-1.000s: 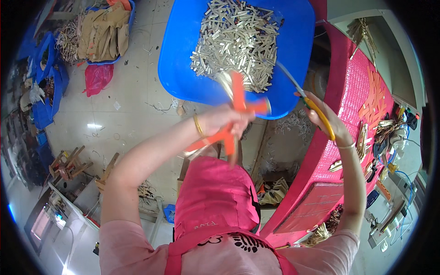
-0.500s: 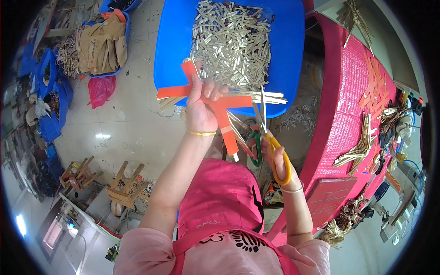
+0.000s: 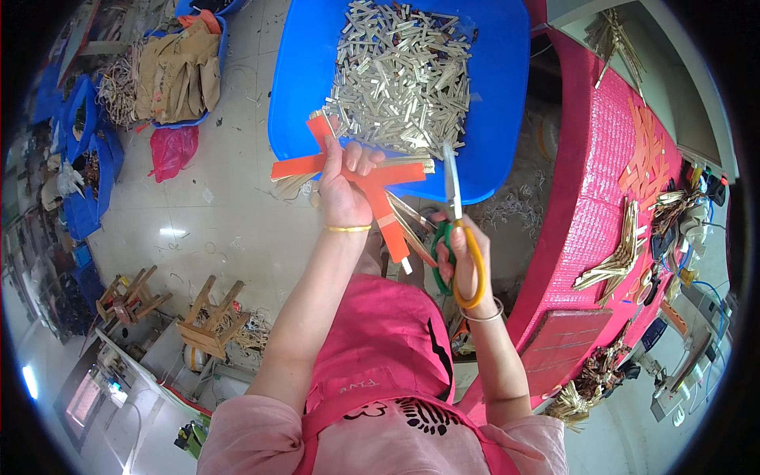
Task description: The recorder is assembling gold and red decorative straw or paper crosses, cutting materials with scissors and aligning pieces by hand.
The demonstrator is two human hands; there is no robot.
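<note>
Tiled workshop floor (image 3: 237, 174), with a blue tub (image 3: 497, 103) of short cut strips (image 3: 404, 71). Across its near edge in view, an orange cross-shaped piece (image 3: 385, 177), probably light and stiffish, best held at its crossing; one long arm runs left-right, the other slants down rightward. Scissors (image 3: 453, 190) point tubward. Left hand (image 3: 348, 178) closed on the crossing; right hand (image 3: 463, 261) curled round the handles

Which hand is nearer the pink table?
Right. The right hand, holding scissors, is left of the pink table; the left hand, gripping orange strips, is farther left.

Wooden stool (image 3: 203, 340), pink bag (image 3: 172, 152), tiled floor (image 3: 237, 170)
</note>
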